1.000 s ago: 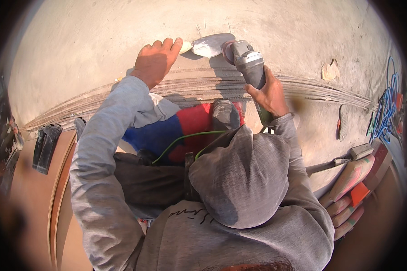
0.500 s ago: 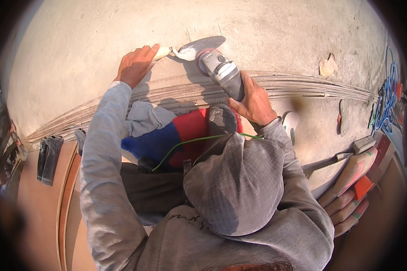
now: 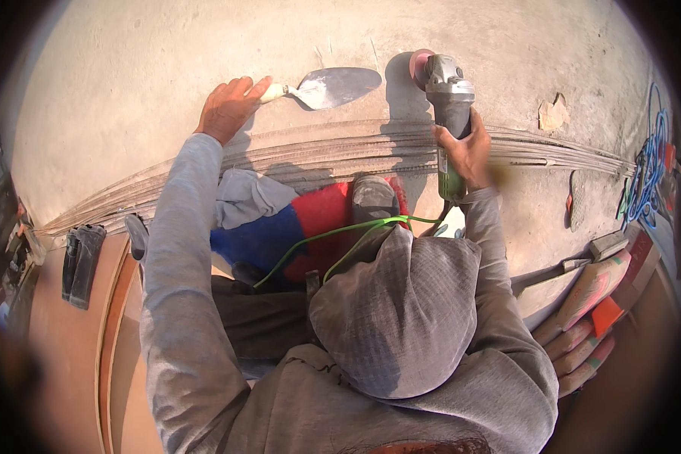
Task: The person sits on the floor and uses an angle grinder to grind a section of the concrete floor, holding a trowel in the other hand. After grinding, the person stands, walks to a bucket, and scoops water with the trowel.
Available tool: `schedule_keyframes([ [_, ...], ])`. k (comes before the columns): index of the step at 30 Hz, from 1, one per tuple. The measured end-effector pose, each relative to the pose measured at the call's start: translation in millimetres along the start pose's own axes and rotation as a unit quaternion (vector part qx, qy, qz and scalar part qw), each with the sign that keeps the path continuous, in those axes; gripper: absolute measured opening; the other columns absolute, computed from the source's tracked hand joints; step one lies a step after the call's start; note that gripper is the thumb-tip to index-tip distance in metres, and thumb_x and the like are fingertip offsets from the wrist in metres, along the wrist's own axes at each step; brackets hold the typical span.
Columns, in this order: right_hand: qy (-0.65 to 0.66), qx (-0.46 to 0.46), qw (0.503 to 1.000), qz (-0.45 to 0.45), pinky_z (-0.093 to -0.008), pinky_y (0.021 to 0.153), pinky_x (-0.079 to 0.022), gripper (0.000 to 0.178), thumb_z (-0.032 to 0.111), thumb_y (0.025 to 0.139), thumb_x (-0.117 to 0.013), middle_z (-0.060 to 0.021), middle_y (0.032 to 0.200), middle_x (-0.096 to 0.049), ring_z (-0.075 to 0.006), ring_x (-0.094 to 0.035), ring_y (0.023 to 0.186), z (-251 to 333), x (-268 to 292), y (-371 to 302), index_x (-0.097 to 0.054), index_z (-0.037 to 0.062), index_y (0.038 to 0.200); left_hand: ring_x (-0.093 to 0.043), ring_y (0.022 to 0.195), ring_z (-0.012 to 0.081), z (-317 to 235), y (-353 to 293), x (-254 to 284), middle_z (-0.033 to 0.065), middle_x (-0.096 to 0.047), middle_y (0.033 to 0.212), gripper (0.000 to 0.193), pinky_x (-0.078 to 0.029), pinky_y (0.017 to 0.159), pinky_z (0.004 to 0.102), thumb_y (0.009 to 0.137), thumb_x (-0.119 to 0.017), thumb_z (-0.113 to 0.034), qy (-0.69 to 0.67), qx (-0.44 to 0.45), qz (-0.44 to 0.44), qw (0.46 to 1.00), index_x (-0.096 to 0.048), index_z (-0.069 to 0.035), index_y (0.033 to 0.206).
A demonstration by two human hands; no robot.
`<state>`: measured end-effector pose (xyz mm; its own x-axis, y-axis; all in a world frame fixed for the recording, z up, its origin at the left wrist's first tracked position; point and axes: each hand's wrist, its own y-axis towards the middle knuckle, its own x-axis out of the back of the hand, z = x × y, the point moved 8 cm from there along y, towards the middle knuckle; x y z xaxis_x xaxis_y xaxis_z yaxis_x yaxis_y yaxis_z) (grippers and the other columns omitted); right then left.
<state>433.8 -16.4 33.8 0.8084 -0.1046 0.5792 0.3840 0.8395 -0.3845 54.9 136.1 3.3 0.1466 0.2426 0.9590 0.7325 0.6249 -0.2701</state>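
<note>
Left hand (image 3: pixel 227 110) lay far left on the concrete wall (image 3: pixel 129 68), fingers loosely curled around the pale handle of a trowel (image 3: pixel 333 87); the grip looked light, fingertips only. The trowel's flat, dull-grey steel blade, leaf-shaped, rested against the wall just above a groove (image 3: pixel 340 147), a long band of parallel cuts running left to right.

Right hand (image 3: pixel 465 151) was wrapped fully closed around the body of an angle grinder (image 3: pixel 446 98), which stood upright, its grey metal head far and pinkish disc at the wall, just above the groove. A green cord (image 3: pixel 340 234) trailed from it, across a red and blue cloth (image 3: pixel 295 227) and the person's grey hood.

Risks, as judged: the cord lay slack near the tool and could snag or be nicked by the disc; a one-handed hold might let the grinder kick; the lightly held trowel could slip.

Wall rough, dusty, matt. Blue cables (image 3: pixel 647 181) hung far right.
</note>
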Motion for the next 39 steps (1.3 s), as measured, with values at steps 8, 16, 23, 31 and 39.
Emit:
schedule_keyframes([
  [8,0.173,-0.082,0.982,-0.002,-0.0305,0.081,-0.050,0.050,0.024,0.079,-0.079,-0.0116,0.099,-0.068,-0.0179,-0.063,0.087,-31.4,6.0,-22.9,-0.060,-0.0061,0.114,-0.063,0.103,0.0344,-47.4,-28.0,-28.9,0.0145,-0.059,0.116,0.054,-0.053,0.084,0.0434,0.085,-0.072,-0.021,-0.234,0.108,-0.002,0.966,-0.052,-0.008,0.133],
  [16,0.212,-0.089,0.973,0.014,-0.0301,0.081,-0.050,0.047,0.023,0.081,-0.078,-0.0098,0.101,-0.067,-0.0163,-0.062,0.087,-27.4,-3.3,-36.1,-0.061,-0.0052,0.115,-0.058,0.113,0.0427,-115.8,-5.5,-36.4,0.0251,-0.059,0.123,0.058,-0.047,0.095,0.0500,0.084,-0.069,-0.025,-0.421,0.239,0.047,0.874,-0.049,0.000,0.133],
  [23,0.285,-0.129,0.948,0.063,-0.0281,0.073,-0.052,0.044,0.022,0.082,-0.076,-0.0083,0.093,-0.066,-0.0145,-0.064,0.079,-36.1,-15.5,-41.3,-0.061,-0.0041,0.114,-0.058,0.116,0.0408,-119.1,-13.7,-41.1,0.0232,-0.058,0.126,0.062,-0.046,0.096,0.0491,0.083,-0.072,-0.030,-0.421,0.278,0.014,0.864,-0.050,-0.001,0.134],
  [31,0.331,-0.146,0.928,0.088,-0.0331,0.063,-0.058,0.050,0.033,0.084,-0.071,-0.0156,0.092,-0.067,-0.0226,-0.070,0.073,-48.3,-22.5,-41.5,-0.057,-0.0059,0.112,-0.061,0.111,0.0380,-115.6,-21.2,-43.4,0.0193,-0.062,0.120,0.057,-0.048,0.093,0.0481,0.082,-0.072,-0.037,-0.344,0.263,0.068,0.899,-0.057,-0.004,0.125],
  [39,0.337,-0.157,0.925,0.075,-0.0346,0.066,-0.060,0.050,0.032,0.084,-0.071,-0.0173,0.101,-0.067,-0.0233,-0.070,0.076,-53.8,-20.2,-46.6,-0.056,-0.0056,0.115,-0.065,0.096,0.0429,-152.7,-2.6,-45.9,0.0253,-0.068,0.095,0.049,-0.049,0.085,0.0514,0.081,-0.071,-0.042,-0.491,0.285,0.096,0.818,-0.060,0.001,0.103],
])
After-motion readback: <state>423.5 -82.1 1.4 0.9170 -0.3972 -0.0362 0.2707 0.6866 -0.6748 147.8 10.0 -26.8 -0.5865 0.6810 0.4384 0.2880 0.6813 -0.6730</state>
